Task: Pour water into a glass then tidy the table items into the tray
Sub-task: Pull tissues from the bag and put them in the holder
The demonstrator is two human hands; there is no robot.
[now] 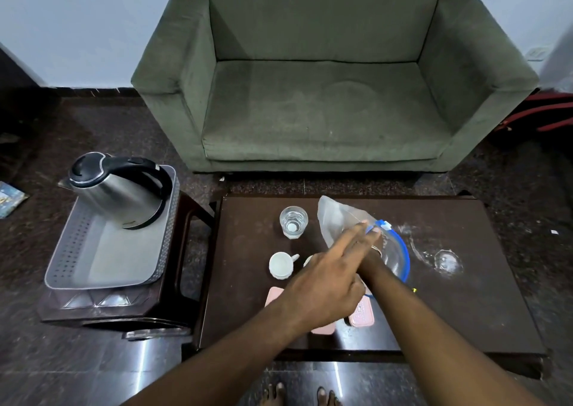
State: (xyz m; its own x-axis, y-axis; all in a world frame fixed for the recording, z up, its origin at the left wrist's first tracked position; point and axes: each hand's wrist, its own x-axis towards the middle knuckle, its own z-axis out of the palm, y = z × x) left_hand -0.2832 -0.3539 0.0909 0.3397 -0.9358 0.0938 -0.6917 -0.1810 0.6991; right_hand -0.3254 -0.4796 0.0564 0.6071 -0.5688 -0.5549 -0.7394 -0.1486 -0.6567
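Observation:
A glass with water in it stands on the dark low table. To its right a clear plastic container with a blue rim is tilted up off the table. My right hand grips it and is mostly hidden under my left hand. My left hand crosses above it, with fingers stretched flat and fingertips touching the blue rim. A white cup stands in front of the glass, and a second one peeks out by my left hand. The grey tray sits on a stool at left.
A steel kettle stands in the tray's far end. Pink boxes lie on the table partly under my arms. A water puddle is spread on the table's right side. A green armchair stands behind the table.

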